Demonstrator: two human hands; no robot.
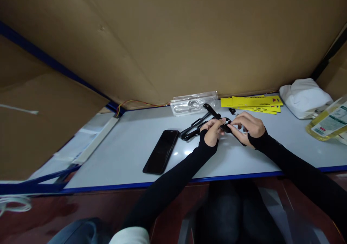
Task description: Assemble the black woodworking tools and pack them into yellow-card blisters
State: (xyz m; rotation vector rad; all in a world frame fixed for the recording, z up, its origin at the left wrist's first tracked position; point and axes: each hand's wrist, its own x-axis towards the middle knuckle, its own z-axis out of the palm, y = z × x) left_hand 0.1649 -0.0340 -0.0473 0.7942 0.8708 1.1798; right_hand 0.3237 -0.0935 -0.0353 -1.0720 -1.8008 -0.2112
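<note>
A long black tool point(210, 111) slants between my two hands above the white table point(121, 150). My left hand point(213, 131) grips it near its middle, thumb on top. My right hand point(248, 125) pinches its lower right part, where a small shiny metal piece shows. Other black tools point(193, 127) lie on the table just left of my left hand. A small black piece point(232, 111) with a metal end sits just beyond my right hand. What lies under my fingers is hidden.
A black phone point(161, 152) lies left of the tools. Behind are clear plastic packs point(193, 103) and yellow cards point(251, 101). At the right are a white cloth bundle point(305, 97) and a bottle of yellow liquid point(329, 121). Cardboard point(189, 38) walls the back.
</note>
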